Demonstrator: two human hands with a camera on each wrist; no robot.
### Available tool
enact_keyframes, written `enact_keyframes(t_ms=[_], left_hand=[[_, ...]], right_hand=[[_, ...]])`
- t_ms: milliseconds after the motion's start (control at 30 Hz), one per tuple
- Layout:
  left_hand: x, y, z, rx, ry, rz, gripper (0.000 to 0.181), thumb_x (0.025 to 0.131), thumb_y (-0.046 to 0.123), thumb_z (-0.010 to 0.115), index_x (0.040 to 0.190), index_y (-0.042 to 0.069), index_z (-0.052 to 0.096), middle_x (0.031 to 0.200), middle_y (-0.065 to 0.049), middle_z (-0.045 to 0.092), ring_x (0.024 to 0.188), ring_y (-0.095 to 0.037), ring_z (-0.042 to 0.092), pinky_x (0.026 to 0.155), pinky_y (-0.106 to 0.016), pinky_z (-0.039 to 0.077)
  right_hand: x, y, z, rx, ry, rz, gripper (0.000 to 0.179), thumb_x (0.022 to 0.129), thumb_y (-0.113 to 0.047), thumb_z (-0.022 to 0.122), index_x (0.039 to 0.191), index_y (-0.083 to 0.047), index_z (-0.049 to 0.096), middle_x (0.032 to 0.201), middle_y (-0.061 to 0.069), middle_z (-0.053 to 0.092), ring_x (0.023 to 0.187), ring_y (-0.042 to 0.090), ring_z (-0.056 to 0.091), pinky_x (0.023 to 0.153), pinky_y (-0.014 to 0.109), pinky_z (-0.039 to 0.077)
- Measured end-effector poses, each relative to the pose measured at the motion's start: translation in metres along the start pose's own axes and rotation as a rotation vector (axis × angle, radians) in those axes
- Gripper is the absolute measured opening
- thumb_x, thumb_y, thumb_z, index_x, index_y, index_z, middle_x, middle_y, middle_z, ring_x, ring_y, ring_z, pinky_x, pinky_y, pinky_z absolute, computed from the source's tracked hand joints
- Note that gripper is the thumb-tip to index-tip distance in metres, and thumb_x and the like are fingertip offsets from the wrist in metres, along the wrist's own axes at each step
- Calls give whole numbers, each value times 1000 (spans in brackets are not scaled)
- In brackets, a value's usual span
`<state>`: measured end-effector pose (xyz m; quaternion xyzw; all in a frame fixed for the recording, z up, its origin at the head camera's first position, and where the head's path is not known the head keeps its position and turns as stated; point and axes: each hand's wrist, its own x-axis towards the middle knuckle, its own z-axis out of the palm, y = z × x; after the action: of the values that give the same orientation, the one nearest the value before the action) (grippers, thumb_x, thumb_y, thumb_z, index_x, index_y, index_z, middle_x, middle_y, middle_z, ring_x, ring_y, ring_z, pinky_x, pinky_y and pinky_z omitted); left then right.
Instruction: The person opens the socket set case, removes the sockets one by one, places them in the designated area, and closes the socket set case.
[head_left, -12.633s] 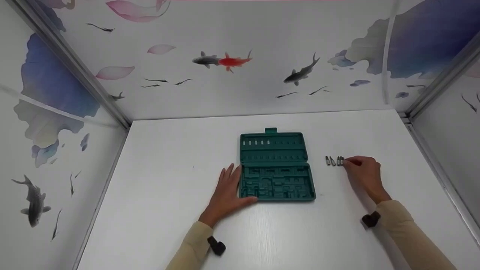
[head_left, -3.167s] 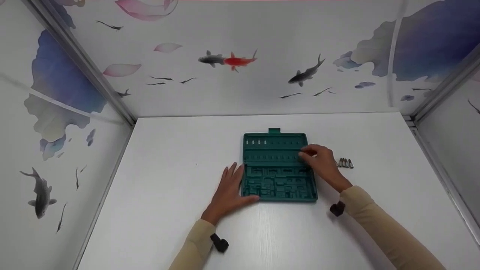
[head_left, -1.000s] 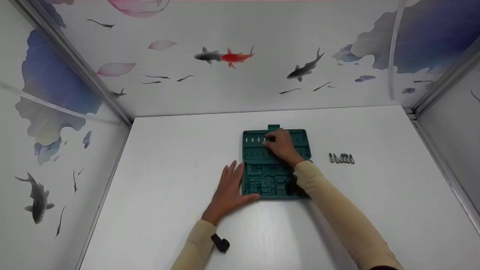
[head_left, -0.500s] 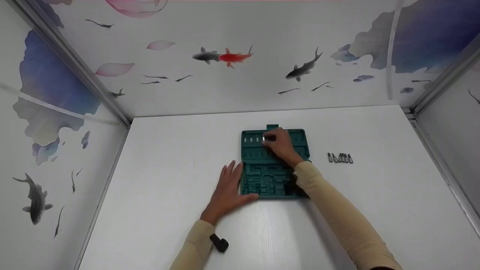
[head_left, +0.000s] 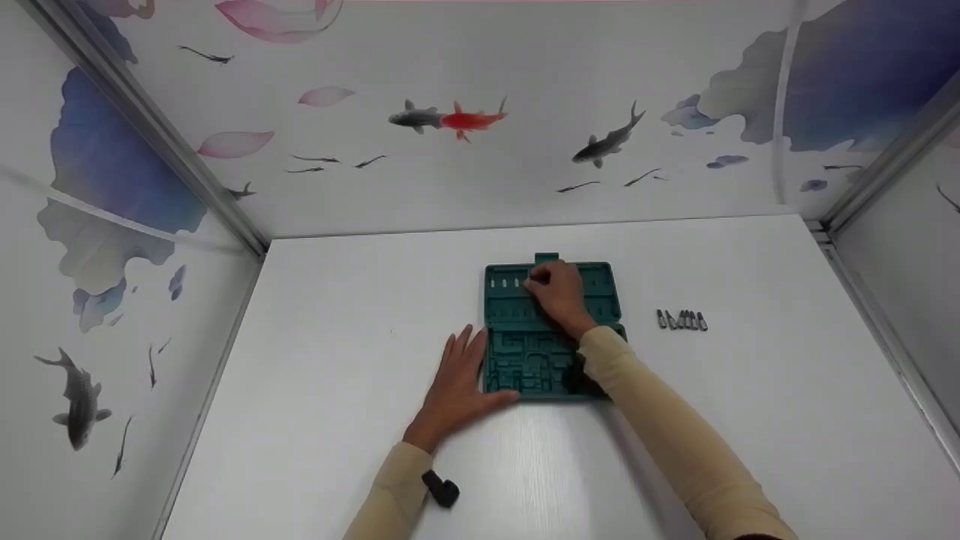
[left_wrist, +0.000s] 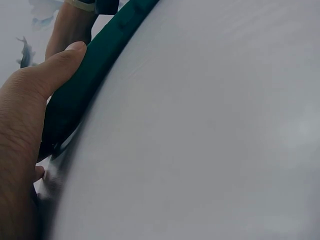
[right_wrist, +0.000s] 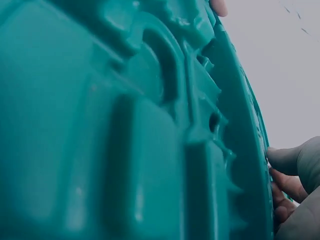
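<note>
1. Right hand (head_left: 559, 292): thumb and forefinger bent together at the open green plastic case (head_left: 525, 358); cannot tell whether they pinch anything.
2. Left hand (head_left: 457, 382): fingers straight, thumb spread, touching the case's edge.
3. Small silvery bits (head_left: 505, 283): in its far half.
4. Slim grey metal bits (head_left: 671, 320): on the white table (head_left: 360, 337), right of the case.

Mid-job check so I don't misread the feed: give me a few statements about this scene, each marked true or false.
1. The green case lies open on the white table. True.
2. All the bits are in the case. False: several loose bits lie to its right.
3. The right hand is over the case's far half. True.
4. The left hand touches the case. True.
5. The left hand is over the loose bits. False: it is on the case's opposite side.
</note>
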<state>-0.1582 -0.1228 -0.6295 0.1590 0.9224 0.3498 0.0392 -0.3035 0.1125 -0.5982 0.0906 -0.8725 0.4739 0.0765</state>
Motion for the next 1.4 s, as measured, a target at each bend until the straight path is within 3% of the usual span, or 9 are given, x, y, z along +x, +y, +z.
enact_keyframes(t_ms=[133,333,567,900,1167,1400], left_hand=[[0,0,1,-2,-9,-19,125,86,88,69,179,20,18,185,-9,13,171,-34,3,136,-58,14],[1,2,0,3,11,1,125,87,86,70,178,18,20,184,-11,15,171,-34,5,136,-58,13],[1,4,1,7,12,25,123,88,84,71,178,16,21,184,-13,16,171,-35,6,136,-58,13],[1,3,0,21,17,39,123,88,84,71,177,14,23,183,-14,18,171,-33,10,137,-56,12],[2,3,1,38,11,31,123,88,83,72,177,12,24,183,-13,20,171,-31,12,137,-54,10],[2,1,0,27,15,34,123,89,83,72,177,14,23,183,-13,20,171,-31,11,137,-54,9]], right_hand=[[-2,0,2,27,21,28,14,100,-3,80,112,5,78,115,23,74,113,41,68,103,57,53],[-1,-1,-4,180,58,95,15,103,-6,77,116,3,76,118,21,74,113,35,68,101,50,54],[-1,3,-32,272,90,99,19,105,-9,76,120,3,74,121,18,74,108,26,65,94,35,52],[-20,9,-80,233,54,67,25,106,-12,76,126,3,74,123,17,73,110,23,63,95,30,50],[-42,17,-110,192,54,46,26,107,-17,76,122,4,76,118,18,74,103,21,60,81,25,48],[-59,19,-137,107,56,91,26,107,-18,76,124,1,76,124,14,75,106,22,58,89,28,47]])
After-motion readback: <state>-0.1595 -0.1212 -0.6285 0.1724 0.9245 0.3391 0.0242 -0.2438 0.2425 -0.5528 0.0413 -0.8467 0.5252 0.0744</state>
